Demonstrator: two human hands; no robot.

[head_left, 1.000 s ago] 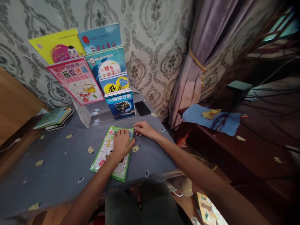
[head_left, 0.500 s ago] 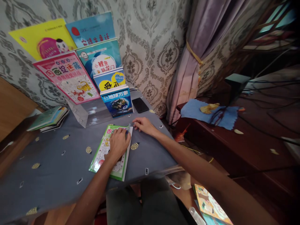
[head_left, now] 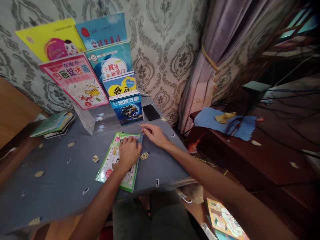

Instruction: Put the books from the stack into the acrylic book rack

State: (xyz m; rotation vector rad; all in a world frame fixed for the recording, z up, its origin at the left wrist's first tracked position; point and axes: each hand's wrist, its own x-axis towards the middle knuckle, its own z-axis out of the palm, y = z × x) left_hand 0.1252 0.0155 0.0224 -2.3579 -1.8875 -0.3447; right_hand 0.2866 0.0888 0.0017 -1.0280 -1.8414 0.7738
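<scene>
Grn-bordered bk [head_left: 111, 163], illus. cover up, angled on gray tbl [head_left: 56, 186], nr front edge

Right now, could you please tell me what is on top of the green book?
The left hand rests on the green book. Cover pictures show around it; what lies beneath is hidden. Whether the right hand touches the book is unclear.

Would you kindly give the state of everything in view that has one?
Green-bordered book: face up, under the left hand
Right hand: curled near the book's upper right corner, contact unclear
Racked books: upright, covers forward
Book stack: lying flat
Phone: lying flat, dark
Curtain: tied back
Blue cloth: spread out
</scene>
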